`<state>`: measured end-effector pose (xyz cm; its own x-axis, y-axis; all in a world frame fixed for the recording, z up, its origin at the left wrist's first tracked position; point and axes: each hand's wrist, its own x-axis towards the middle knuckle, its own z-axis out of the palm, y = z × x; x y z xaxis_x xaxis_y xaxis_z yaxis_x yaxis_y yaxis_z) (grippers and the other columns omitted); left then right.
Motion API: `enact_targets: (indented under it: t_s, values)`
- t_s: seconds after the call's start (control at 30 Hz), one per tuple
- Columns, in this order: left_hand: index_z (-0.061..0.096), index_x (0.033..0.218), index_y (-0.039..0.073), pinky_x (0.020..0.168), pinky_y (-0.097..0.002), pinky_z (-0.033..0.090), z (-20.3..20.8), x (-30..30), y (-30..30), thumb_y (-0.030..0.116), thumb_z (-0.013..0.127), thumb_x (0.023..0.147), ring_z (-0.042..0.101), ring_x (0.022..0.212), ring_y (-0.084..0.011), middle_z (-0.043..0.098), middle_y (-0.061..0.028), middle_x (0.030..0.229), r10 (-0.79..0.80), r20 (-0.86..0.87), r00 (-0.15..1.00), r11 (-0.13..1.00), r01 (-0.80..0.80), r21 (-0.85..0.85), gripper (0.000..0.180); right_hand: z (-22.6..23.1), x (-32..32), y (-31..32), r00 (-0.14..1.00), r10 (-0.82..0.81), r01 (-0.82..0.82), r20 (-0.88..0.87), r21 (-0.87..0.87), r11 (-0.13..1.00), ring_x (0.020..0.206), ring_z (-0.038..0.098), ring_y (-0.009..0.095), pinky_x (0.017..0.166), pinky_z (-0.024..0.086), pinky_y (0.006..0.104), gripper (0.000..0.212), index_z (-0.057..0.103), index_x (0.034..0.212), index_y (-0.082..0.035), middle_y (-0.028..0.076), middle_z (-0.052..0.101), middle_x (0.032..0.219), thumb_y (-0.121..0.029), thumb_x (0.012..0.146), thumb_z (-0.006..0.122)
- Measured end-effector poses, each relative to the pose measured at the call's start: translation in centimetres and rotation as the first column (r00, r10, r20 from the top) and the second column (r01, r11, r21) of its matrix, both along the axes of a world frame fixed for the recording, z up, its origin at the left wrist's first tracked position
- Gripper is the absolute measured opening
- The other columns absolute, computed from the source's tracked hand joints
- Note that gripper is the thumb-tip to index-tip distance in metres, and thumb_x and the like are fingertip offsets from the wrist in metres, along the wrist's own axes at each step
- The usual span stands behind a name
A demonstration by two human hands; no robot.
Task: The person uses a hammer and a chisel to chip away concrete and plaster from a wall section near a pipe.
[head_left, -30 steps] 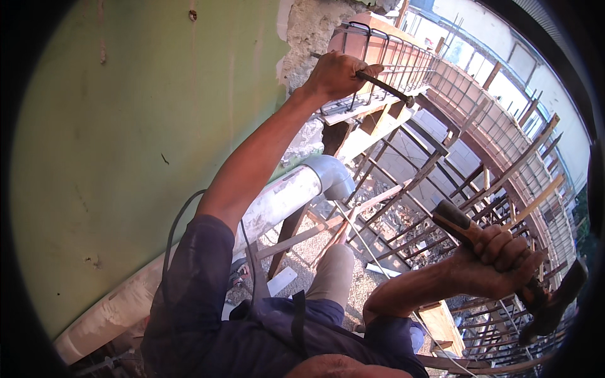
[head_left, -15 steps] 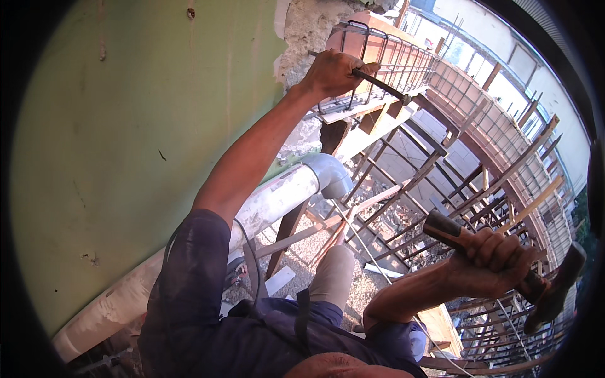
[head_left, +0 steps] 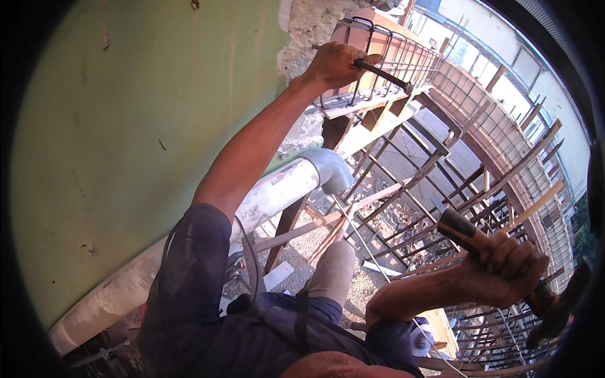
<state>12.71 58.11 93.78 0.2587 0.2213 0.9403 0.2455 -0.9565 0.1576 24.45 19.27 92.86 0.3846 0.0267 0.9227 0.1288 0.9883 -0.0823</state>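
Hammer [head_left: 459, 224] out on the right, chisel [head_left: 389, 75] up at the broken wall

And here we are, both hands full! The left hand [head_left: 338, 65] reaches to the far side, its fingers wrapped tight around the chisel, no gap showing in that grip, the thumb poking out to the right along the bar. The chisel slants across the scene: its flared end sits to the right of the fist, and a short stub peeks out on the left, right by the rough broken concrete [head_left: 307, 39]. Is the tip touching it? Can't tell from here; the hand covers too much.

Over to the right hand [head_left: 504, 268], well apart from the left and nearer the body, fingers curled fully round the hammer. The handle's butt points left and far, the dark head hangs to the right and near, half lost in the shadowy rim of the view.

Around them, a busy site! The green wall [head_left: 138, 132] fills the left, with a pale pipe [head_left: 277, 192] running along it to a grey elbow [head_left: 329, 170] near the middle. Just beyond the left fist stands a cage of steel bars [head_left: 392, 50] against reddish boards. Farther right, wooden poles [head_left: 513, 167] crisscross above gravelly ground [head_left: 362, 296].
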Motion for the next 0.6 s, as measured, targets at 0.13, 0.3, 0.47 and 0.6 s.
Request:
enact_targets:
  t_s: [0.13,0.3,0.47,0.6]
  values:
    - [0.066,0.064,0.009,0.062,-0.0458,0.049,0.9,0.5,-1.8,0.051,0.06,0.093,0.06,0.059,-0.0376,0.057,-0.0168,0.057,-0.028,-0.06,0.998,0.995,0.022,-0.101,0.051,-0.2,-3.1,5.1,0.97,0.07,-0.061,-0.232,0.045,0.997,0.042,0.028,0.007,0.04,0.032,0.0266,0.042,0.025,0.064,-0.018,-0.005,0.021,0.054,-0.026,0.104,0.038]
    - [0.061,0.056,0.007,0.057,-0.0459,0.048,-1.4,0.3,0.4,0.053,0.056,0.095,0.058,0.055,-0.0388,0.055,-0.0181,0.055,0.011,-0.055,0.998,0.993,-0.004,0.121,0.06,-5.8,-3.9,9.0,0.973,-0.011,-0.195,-0.231,-0.847,0.495,0.036,0.025,0.005,0.033,0.025,0.025,0.028,0.046,0.075,-0.013,-0.006,0.031,0.049,-0.02,0.097,0.062]
    - [0.064,0.06,0.009,0.057,-0.0453,0.049,-0.2,0.5,-0.2,0.05,0.059,0.094,0.059,0.055,-0.0377,0.056,-0.0162,0.055,0.03,-0.049,0.998,0.999,-0.028,0.03,0.054,-2.0,-0.9,0.9,0.993,0.05,-0.079,-0.105,-0.299,0.951,0.039,0.024,0.006,0.034,0.025,0.0262,0.028,0.035,0.077,-0.015,-0.004,0.027,0.051,-0.021,0.103,0.045]
    - [0.066,0.064,0.01,0.059,-0.0446,0.049,0.4,0.0,-0.6,0.046,0.061,0.092,0.06,0.057,-0.0375,0.057,-0.0158,0.056,0.034,-0.063,0.997,0.999,-0.035,-0.015,0.046,2.9,-0.2,-1.7,0.999,0.023,-0.008,-0.033,0.381,0.924,0.041,0.025,0.007,0.038,0.028,0.0282,0.033,0.031,0.073,-0.016,-0.004,0.026,0.053,-0.024,0.104,0.039]
